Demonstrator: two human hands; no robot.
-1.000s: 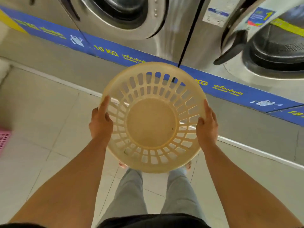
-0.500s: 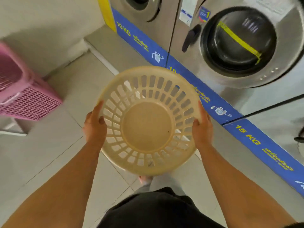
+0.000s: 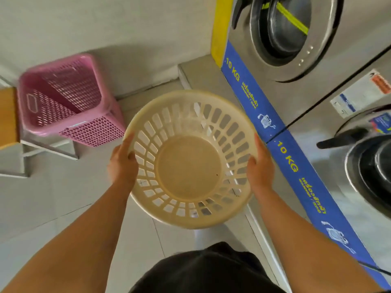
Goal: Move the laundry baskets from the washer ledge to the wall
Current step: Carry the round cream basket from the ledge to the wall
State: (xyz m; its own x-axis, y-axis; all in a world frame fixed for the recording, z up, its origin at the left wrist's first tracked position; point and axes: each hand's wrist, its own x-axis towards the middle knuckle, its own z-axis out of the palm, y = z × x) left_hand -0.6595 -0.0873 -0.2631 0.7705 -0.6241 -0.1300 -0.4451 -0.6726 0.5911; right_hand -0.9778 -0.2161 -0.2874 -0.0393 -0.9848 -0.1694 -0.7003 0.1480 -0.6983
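Two bare forearms reach forward from the near edge, over a dark garment (image 3: pixel 207 271) at the bottom of the view. The left hand (image 3: pixel 122 166) grips the left rim of a round cream basket (image 3: pixel 188 166), thumb laid along the top of the rim and the fingers (image 3: pixel 131 155) curled over its edge. The right hand (image 3: pixel 259 172) grips the opposite rim the same way, its fingers wrapped around the outside of the slotted wall. The basket is held in the air above the tiled floor (image 3: pixel 53 197), its open top facing up, tilted a little, and nothing lies inside it.

To the right, just beside the basket, runs a low grey ledge (image 3: pixel 203 75) at the foot of the washers, with a blue strip (image 3: pixel 296 161) marked "10 KG" in yellow along the machine fronts. The nearer washer (image 3: pixel 364 157) has its round door ajar; the farther washer (image 3: pixel 296 32) shows a yellow band across its glass.

Farther off on the left, a pink basket (image 3: pixel 67 98) with mesh sides stands on the floor against the pale wall (image 3: pixel 105 28), well apart from the cream one. At the left edge is the corner of a wooden worktop (image 3: pixel 8 117) on a pale metal frame (image 3: pixel 48 149), touching or nearly touching the pink basket; which, I cannot tell.
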